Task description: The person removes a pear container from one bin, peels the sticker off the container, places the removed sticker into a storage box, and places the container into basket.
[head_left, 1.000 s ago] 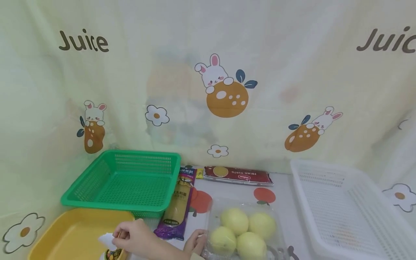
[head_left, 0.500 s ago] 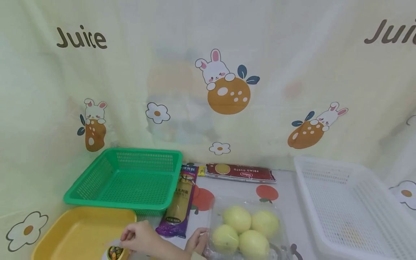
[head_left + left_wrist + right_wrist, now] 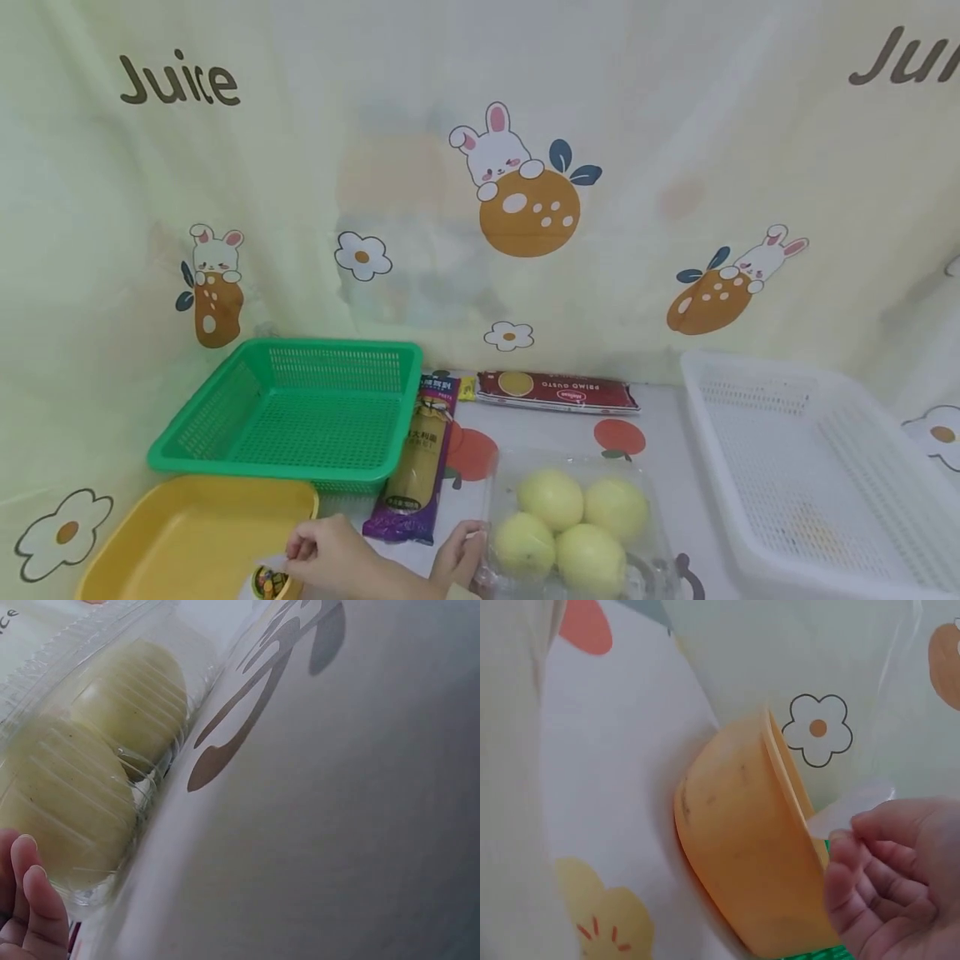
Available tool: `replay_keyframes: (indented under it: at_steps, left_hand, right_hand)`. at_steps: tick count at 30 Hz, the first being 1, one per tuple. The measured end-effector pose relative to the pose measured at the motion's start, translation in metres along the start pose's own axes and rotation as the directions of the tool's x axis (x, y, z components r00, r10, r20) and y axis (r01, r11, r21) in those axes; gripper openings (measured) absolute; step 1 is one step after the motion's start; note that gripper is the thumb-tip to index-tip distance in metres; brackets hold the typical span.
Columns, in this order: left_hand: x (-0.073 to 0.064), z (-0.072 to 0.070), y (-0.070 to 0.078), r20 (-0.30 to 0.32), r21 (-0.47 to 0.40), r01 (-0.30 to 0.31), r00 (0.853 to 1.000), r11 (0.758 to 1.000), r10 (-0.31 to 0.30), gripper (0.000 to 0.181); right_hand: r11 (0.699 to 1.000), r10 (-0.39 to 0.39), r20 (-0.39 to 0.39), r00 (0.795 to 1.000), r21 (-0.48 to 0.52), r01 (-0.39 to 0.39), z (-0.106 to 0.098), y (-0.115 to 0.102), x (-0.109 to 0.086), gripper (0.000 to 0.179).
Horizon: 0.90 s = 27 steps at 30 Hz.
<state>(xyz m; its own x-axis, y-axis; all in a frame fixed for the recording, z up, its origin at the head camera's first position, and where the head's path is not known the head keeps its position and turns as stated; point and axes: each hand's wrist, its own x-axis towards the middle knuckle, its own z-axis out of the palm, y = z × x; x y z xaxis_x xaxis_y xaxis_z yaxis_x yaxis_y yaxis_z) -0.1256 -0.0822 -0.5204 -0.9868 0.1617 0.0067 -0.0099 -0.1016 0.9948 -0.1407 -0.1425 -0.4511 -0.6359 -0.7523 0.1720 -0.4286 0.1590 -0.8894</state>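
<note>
My right hand [image 3: 333, 554] reaches across to the yellow basin [image 3: 187, 500]. Its thumb and index finger pinch a thin, whitish, see-through piece [image 3: 855, 812] at the basin's rim. Just under that piece in the head view is a small colourful printed picture [image 3: 267, 581]; what it belongs to is cut off by the frame edge. My left hand [image 3: 459, 554] rests beside a clear plastic fruit box [image 3: 637, 475], its fingers loose at the left side. Several pale yellow-green round fruits [image 3: 551, 498] sit in the box. The left wrist view shows those fingers close against the box wall.
Behind the basin stands a green basket [image 3: 300, 417]. A purple-ended spaghetti pack [image 3: 416, 467] lies beside it, and a dark red pack [image 3: 558, 392] lies at the back. To the right is a white basket [image 3: 708, 467]. A printed curtain [image 3: 637, 167] hangs behind.
The pinched whitish piece has come down from a raised position over the basin, and my right hand has shifted slightly right. The head view has tilted a little. My left hand stays by the box.
</note>
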Motion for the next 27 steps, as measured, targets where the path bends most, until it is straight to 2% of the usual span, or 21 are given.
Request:
replay_keyframes:
  at_steps: [4, 8, 11, 15, 19, 22, 27]
  left_hand:
    - [0.001, 0.004, 0.003, 0.01, -0.058, 0.032, 0.999, 0.998, -0.032, 0.028]
    - [0.001, 0.005, 0.001, 0.002, -0.055, 0.052, 0.999, 0.997, -0.052, 0.028]
    - [0.002, 0.003, -0.001, -0.014, -0.018, 0.027, 1.0, 0.999, -0.028, 0.026]
    - [0.003, 0.001, -0.002, -0.002, -0.006, -0.009, 1.0, 1.0, 0.009, 0.027]
    - [0.005, -0.001, 0.002, 0.004, 0.019, -0.047, 0.999, 0.999, 0.047, 0.026]
    - [0.005, -0.002, 0.005, -0.009, 0.055, -0.055, 0.998, 0.997, 0.055, 0.025]
    - [0.001, 0.0, 0.001, -0.006, 0.002, 0.03, 1.0, 1.0, -0.03, 0.027]
  right_hand:
    - [1.0, -0.008, 0.034, 0.999, -0.002, 0.008, 0.0, 0.004, -0.002, 0.003]
    - [0.998, -0.04, 0.051, 0.998, -0.051, 0.043, 0.004, 0.004, -0.003, 0.004]
    - [0.983, -0.074, 0.073, 0.995, -0.16, 0.085, 0.005, 0.002, -0.002, 0.005]
    - [0.963, -0.047, 0.109, 0.993, -0.258, 0.074, 0.006, 0.0, -0.002, 0.007]
    - [0.968, 0.015, 0.135, 0.991, -0.249, 0.019, 0.005, -0.002, -0.001, 0.009]
    - [0.952, 0.001, 0.146, 0.989, -0.304, 0.044, 0.006, -0.004, 0.001, 0.011]
    - [0.905, -0.055, 0.119, 0.991, -0.413, 0.1, 0.01, -0.004, 0.002, 0.013]
